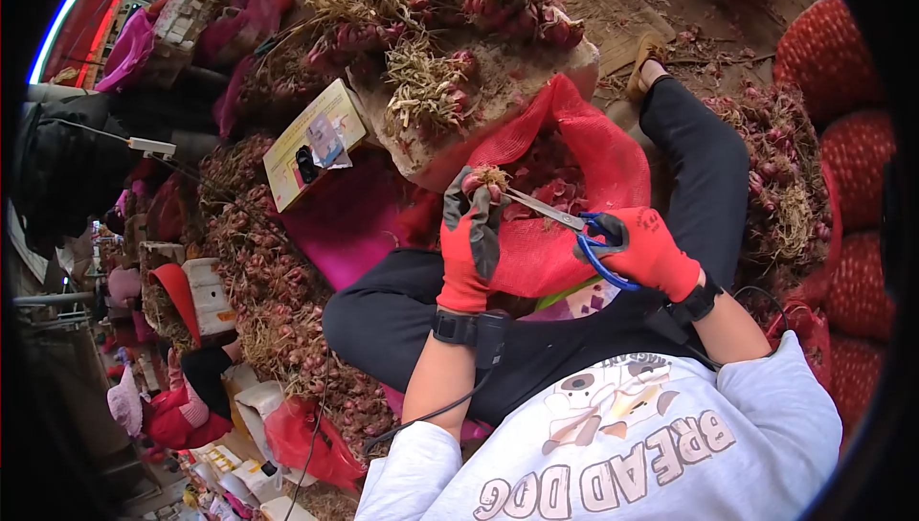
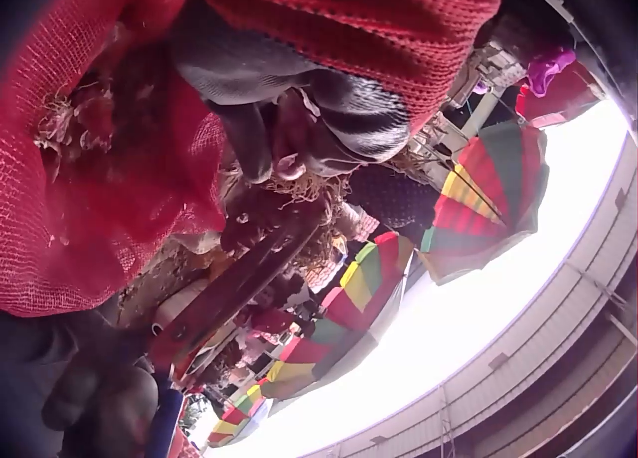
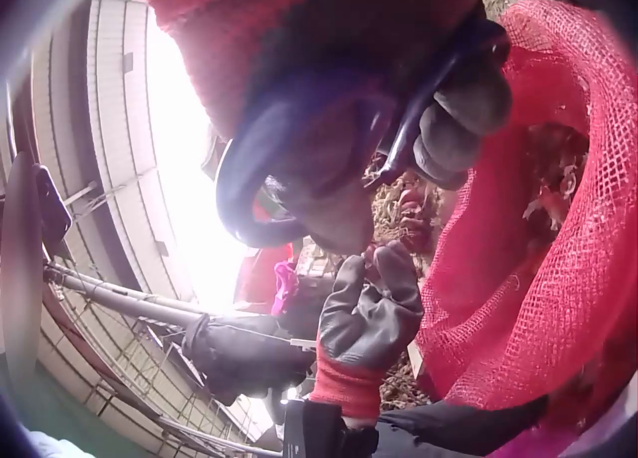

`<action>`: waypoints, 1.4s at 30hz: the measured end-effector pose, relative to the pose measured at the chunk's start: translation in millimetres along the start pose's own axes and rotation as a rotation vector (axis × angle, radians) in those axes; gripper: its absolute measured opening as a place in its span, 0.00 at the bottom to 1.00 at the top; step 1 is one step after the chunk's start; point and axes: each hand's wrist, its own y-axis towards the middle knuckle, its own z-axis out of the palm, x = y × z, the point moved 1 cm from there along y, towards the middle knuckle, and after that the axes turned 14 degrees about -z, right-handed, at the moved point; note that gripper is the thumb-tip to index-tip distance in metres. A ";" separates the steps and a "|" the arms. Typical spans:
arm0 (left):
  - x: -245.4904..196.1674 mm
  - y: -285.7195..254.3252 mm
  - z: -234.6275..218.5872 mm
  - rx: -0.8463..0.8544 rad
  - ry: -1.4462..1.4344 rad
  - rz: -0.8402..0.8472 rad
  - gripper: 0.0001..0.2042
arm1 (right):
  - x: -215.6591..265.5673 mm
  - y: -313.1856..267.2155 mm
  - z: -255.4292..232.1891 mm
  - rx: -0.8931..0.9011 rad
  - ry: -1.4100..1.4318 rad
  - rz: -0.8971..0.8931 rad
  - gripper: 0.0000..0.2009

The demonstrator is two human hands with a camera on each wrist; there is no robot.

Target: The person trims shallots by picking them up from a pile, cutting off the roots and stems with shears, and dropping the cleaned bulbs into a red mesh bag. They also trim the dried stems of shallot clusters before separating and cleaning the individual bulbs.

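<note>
My left hand (image 1: 469, 238), in a red and grey glove, pinches a small bunch of red shallots (image 1: 486, 182) with dry roots. In my right hand (image 1: 643, 248), similarly gloved, are scissors (image 1: 555, 214) with blue handles, the fingers through the loops. The blades reach to the roots beside the left fingertips. Under both hands a red mesh bag (image 1: 536, 258) lies open between the legs, with shallots and loose skins inside. In the left wrist view the blades (image 2: 239, 289) lie against the roots (image 2: 304, 187).
A dirt-covered block (image 1: 392, 138) holds shallot bunches beyond the bag. A yellow box lid (image 1: 287, 162) with small items lies left of it. Shallot heaps flank the legs, and full mesh sacks (image 1: 857, 176) stand at right. A person in a pink hat (image 1: 124, 400) sits at lower left.
</note>
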 end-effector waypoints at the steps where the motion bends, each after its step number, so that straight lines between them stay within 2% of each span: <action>1: -0.4 -3.1 4.7 -0.016 -0.002 0.002 0.17 | 1.0 0.7 0.7 0.002 0.011 0.015 0.10; 6: -1.5 -7.1 18.2 -0.014 -0.001 -0.014 0.17 | -0.4 1.8 5.5 -0.046 0.061 0.044 0.16; 9: 2.3 -6.0 15.4 0.007 -0.019 -0.027 0.17 | 6.3 3.3 2.8 -0.010 -0.009 0.028 0.11; 12: 2.6 -7.7 17.1 -0.039 -0.027 -0.033 0.17 | 4.6 3.3 2.6 -0.023 -0.157 -0.079 0.11; 15: 8.9 -6.1 10.8 -0.020 -0.108 -0.059 0.15 | -1.4 2.0 5.0 -0.061 -0.162 -0.128 0.12; 18: 8.8 -9.8 12.4 0.003 -0.167 -0.129 0.13 | -0.2 0.0 4.2 -0.026 -0.095 -0.068 0.13; 24: 12.1 -10.0 12.1 0.004 -0.121 -0.167 0.12 | -3.4 -2.1 -5.9 0.014 -0.489 -0.175 0.15; 27: 8.4 -14.0 22.3 -0.084 -0.002 -0.162 0.12 | -5.6 -2.8 -8.2 -0.024 -0.570 -0.252 0.15; 33: 10.7 -13.7 8.2 -0.007 -0.005 -0.218 0.13 | -12.8 -2.9 3.9 0.094 -0.352 -0.060 0.17; 36: 12.0 -17.8 6.3 -0.037 -0.139 -0.260 0.13 | -36.6 -9.2 19.3 0.060 0.215 0.042 0.23; 39: 14.7 -16.5 4.1 -0.037 -0.177 -0.266 0.13 | -36.2 -9.2 20.6 0.099 0.256 0.100 0.25; 42: 18.8 -12.5 8.2 -0.039 -0.089 -0.167 0.15 | -21.1 -1.2 11.0 0.252 0.077 0.237 0.25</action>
